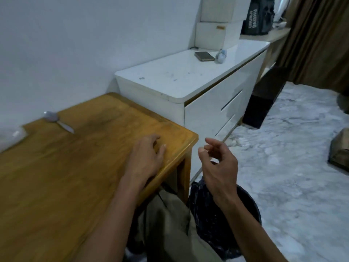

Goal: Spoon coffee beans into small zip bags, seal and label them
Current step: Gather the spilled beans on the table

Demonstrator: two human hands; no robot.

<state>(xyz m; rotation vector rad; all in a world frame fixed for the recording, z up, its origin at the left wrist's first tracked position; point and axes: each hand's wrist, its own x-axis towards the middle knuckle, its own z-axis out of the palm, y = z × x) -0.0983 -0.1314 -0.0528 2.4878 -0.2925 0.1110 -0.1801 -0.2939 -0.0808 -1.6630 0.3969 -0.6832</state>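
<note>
Resting near the right front corner of the wooden table (56, 176), the left hand (146, 157) lies relaxed and holds nothing, the right hand (219, 163) hangs loosely curled and empty beyond the table's right edge, and the spoon (56, 121) lies near the far left edge.

The only lettering stands on a black bag (258, 17) at the far right, on a shelf beyond the white cabinet (188, 78). Two lines of pale capitals run sideways up its face; the second looks like "DAISHU", the first is too blurred to make out. A small tan tag on the white box (215, 35) nearby cannot be read.
</note>
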